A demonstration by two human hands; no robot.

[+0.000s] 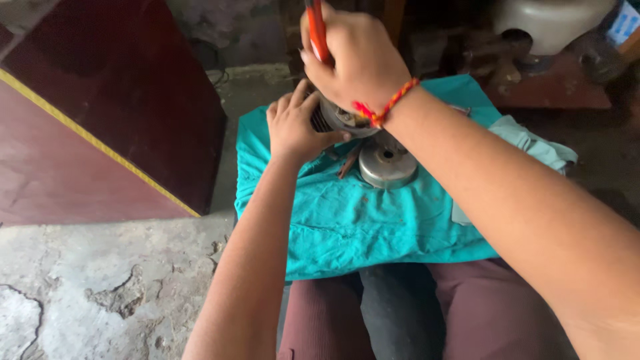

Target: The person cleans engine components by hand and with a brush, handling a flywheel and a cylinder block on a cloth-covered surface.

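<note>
Right hand (357,63): fingers curled tight round the orange-red handle of a tool (318,30), fist upright, handle rising out of the top of the frame. The tool's working end is hidden behind the fist; it appears directed down into the grey metal engine part (340,119), an upright grip that would suit pressing or turning from above. A red-and-orange thread bracelet (385,105) circles the wrist.

Left hand (295,128): fingers slightly spread and laid against the left flank of the engine part, where dark fins show; thumb stretched along its near edge. This grasp looks like a brace, holding the part steady against the force from the tool.

Engine part: rests on the teal cloth (347,220), toward the cloth's far edge, mostly covered by the two hands. Just on the near side of it on the same cloth lies a round, shallow metal cover (387,167) with a central hole; a small brownish rod (348,162) lies touching the cover's left side.

Teal cloth: spread across the person's lap as a work surface, knees in maroon trousers (493,313) showing beneath its near edge. To the cloth's left, a dark red panel (100,113) with a yellow stripe and cracked concrete floor (100,287).
</note>
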